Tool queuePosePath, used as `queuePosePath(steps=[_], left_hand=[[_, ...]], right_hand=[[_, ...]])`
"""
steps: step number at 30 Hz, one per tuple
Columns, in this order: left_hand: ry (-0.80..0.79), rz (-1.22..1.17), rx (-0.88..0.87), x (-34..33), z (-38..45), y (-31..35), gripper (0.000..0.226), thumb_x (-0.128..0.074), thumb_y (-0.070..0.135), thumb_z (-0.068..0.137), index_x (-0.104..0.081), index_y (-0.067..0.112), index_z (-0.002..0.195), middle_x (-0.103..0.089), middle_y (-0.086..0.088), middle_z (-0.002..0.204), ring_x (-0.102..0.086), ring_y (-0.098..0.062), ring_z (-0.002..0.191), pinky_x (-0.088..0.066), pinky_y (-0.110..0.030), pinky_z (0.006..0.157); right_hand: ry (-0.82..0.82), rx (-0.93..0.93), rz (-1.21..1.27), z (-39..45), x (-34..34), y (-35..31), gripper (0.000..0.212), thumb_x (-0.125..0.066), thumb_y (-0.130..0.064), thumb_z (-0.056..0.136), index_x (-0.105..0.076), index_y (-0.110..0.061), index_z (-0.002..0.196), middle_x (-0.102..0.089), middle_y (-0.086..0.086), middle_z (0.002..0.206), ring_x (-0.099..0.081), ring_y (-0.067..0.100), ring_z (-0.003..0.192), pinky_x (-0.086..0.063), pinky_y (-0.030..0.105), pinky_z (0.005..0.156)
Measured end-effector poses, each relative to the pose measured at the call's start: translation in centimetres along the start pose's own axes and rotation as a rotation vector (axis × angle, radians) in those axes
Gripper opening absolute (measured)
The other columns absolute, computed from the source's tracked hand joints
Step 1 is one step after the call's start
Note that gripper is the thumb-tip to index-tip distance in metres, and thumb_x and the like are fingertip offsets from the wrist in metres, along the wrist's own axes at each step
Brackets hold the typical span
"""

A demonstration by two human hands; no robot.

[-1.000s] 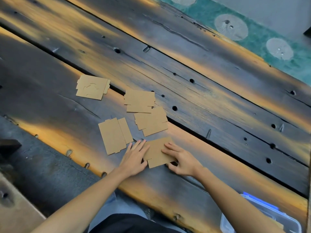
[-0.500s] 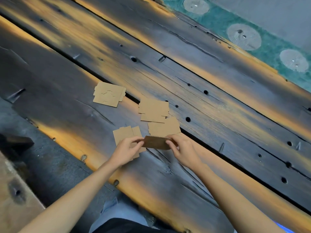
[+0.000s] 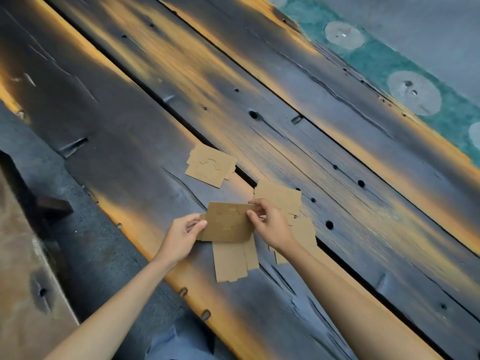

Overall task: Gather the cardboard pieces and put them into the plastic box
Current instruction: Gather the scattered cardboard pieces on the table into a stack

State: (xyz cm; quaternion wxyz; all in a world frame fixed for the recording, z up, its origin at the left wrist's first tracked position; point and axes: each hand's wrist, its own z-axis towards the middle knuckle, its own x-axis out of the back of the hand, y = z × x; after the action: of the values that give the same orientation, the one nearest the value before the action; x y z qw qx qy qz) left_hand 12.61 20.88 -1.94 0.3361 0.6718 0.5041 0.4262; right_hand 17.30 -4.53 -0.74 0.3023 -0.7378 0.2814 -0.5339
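Observation:
Both hands hold one flat brown cardboard piece (image 3: 228, 222) above the wooden table. My left hand (image 3: 183, 236) pinches its left edge and my right hand (image 3: 270, 224) pinches its upper right corner. Below it another cardboard piece (image 3: 233, 261) lies flat on the table. A third piece (image 3: 211, 166) with curved cut-outs lies farther back to the left. Further pieces lie by my right hand, one (image 3: 281, 197) behind it and one (image 3: 305, 236) partly hidden under the wrist. The plastic box is out of view.
The table is made of dark, scorched wooden planks (image 3: 337, 178) with gaps, knots and holes. Its near edge (image 3: 166, 271) runs diagonally past my forearms. A green band with pale round patches (image 3: 413, 92) runs along the far edge, top right.
The cardboard piece, flat on the table a second ago, is lifted in both hands and now faces me broadside. The view swung left, so the plastic box left the frame.

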Motion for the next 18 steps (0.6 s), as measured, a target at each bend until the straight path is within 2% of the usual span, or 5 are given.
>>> queuePosePath(steps=[2,6,9,13,18], left_hand=[[0.055,0.007,0.027,1.9,0.9,-0.6,0.021,-0.060,0.021,0.100,-0.073,0.015,0.115,-0.078,0.001,0.111,-0.071,-0.014,0.107,-0.054,-0.042,0.100],[0.141,-0.050,0.075,5.4,2.8,-1.5,0.019,-0.059,0.017,0.100,-0.075,0.026,0.094,-0.080,0.006,0.094,-0.070,-0.006,0.086,-0.053,-0.037,0.086],[0.190,-0.139,0.098,7.4,3.9,-1.7,0.034,-0.056,0.011,0.101,-0.077,0.037,0.093,-0.081,0.010,0.095,-0.075,-0.006,0.090,-0.057,-0.022,0.079],[0.217,-0.231,0.159,9.7,5.4,-2.2,0.027,-0.054,0.011,0.102,-0.076,0.027,0.099,-0.081,0.003,0.098,-0.076,-0.014,0.094,-0.058,-0.043,0.090],[0.229,-0.268,0.200,11.3,6.6,-2.3,0.023,-0.054,0.012,0.102,-0.074,0.023,0.099,-0.081,0.004,0.097,-0.076,-0.013,0.092,-0.058,-0.044,0.091]], right_hand=[[0.021,-0.093,0.120,2.1,-0.7,-1.0,0.025,-0.060,-0.023,0.098,-0.065,-0.019,0.122,-0.071,-0.003,0.099,-0.066,0.011,0.096,-0.055,0.027,0.085],[0.090,-0.347,0.277,6.6,-2.2,-2.4,0.017,-0.057,-0.019,0.099,-0.067,-0.017,0.112,-0.073,0.002,0.092,-0.067,0.017,0.084,-0.055,0.032,0.080],[0.129,-0.520,0.480,9.6,-3.1,-3.3,0.023,-0.052,-0.012,0.100,-0.068,-0.016,0.083,-0.065,0.003,0.071,-0.053,0.017,0.060,-0.046,0.029,0.057],[0.168,-0.727,0.684,13.0,-4.4,-4.0,0.013,-0.055,-0.011,0.101,-0.067,-0.010,0.095,-0.060,0.004,0.067,-0.042,0.013,0.050,-0.038,0.021,0.044],[0.185,-0.868,0.709,16.0,-6.1,-4.7,0.016,-0.069,-0.022,0.096,-0.069,-0.006,0.094,-0.065,0.003,0.072,-0.045,0.010,0.046,-0.045,0.019,0.045]])
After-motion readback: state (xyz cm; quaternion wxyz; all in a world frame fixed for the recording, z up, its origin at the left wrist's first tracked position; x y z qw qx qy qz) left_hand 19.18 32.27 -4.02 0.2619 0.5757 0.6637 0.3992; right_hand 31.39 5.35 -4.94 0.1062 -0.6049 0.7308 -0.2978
